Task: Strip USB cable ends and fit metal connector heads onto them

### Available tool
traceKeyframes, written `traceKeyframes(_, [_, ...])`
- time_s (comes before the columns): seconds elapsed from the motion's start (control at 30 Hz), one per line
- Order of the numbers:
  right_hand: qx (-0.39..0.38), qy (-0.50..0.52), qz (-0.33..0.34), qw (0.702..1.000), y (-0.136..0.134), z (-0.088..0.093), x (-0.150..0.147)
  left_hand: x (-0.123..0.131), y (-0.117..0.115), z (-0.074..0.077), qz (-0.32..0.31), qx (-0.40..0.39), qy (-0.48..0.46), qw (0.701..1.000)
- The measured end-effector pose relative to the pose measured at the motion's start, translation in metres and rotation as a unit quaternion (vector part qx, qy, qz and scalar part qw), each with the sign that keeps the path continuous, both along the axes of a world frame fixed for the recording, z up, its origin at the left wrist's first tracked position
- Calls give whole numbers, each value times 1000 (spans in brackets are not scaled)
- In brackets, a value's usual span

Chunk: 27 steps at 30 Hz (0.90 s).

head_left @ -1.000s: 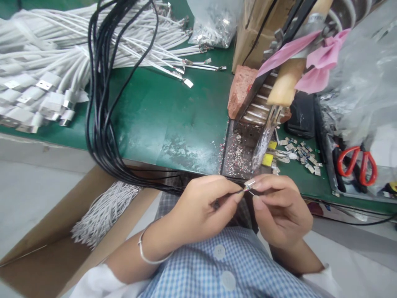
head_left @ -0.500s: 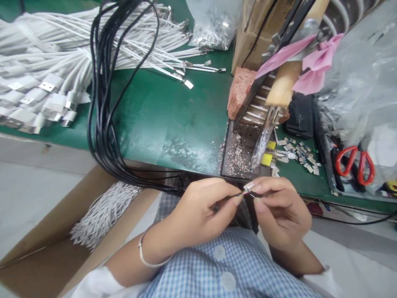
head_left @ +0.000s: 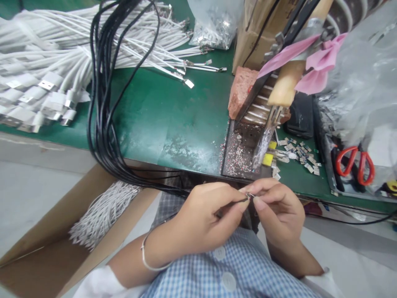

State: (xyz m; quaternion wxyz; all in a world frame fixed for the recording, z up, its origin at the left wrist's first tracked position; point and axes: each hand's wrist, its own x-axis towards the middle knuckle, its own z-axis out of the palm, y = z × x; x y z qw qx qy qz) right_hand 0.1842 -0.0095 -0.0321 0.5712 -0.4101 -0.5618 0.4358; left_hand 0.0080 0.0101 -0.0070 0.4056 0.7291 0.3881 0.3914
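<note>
My left hand [head_left: 214, 217] is closed, thumb and forefinger pinching the end of a thin black cable [head_left: 173, 191] just over my lap. The cable appears to run back under this hand to the looped black bundle [head_left: 104, 95]. Opposite it, my right hand [head_left: 281, 215] pinches a tiny silver metal connector [head_left: 250, 195] between thumb and fingers. Both sets of fingertips meet at the connector, by the cable's end. Fingers largely cover the connector, and whether wires touch it I cannot tell.
White USB cables [head_left: 56, 62] lie piled at the left. A wooden-handled tool [head_left: 282, 85] with pink ribbon slants over a dark tray [head_left: 238, 153]. Loose connectors [head_left: 300, 153] and red-handled scissors [head_left: 366, 167] are at the right. A cardboard box [head_left: 40, 260] holds white cables below.
Both hands have drawn closer together and my fingertips now cover more of the connector. Coloured wires that showed at the cable's end are now mostly hidden.
</note>
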Motion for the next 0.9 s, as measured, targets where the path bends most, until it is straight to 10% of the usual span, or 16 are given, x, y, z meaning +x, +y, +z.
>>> traceKeyframes(0.4, [19, -16, 14, 1000, -2, -1, 5, -2, 2, -2, -9, 6, -20, 1000])
traceKeyframes(0.63, [35, -5, 57, 998, -6, 0, 20, -20, -4, -14, -122, 9, -6, 992])
traceKeyframes(0.77, [14, -16, 73, 997, -12, -7, 28, -56, -7, -21, 112, 94, 17, 989])
traceKeyframes(0.9, [-35, -27, 88, 995, -19, -13, 29, -103, -5, -39, 462, 203, 84, 859])
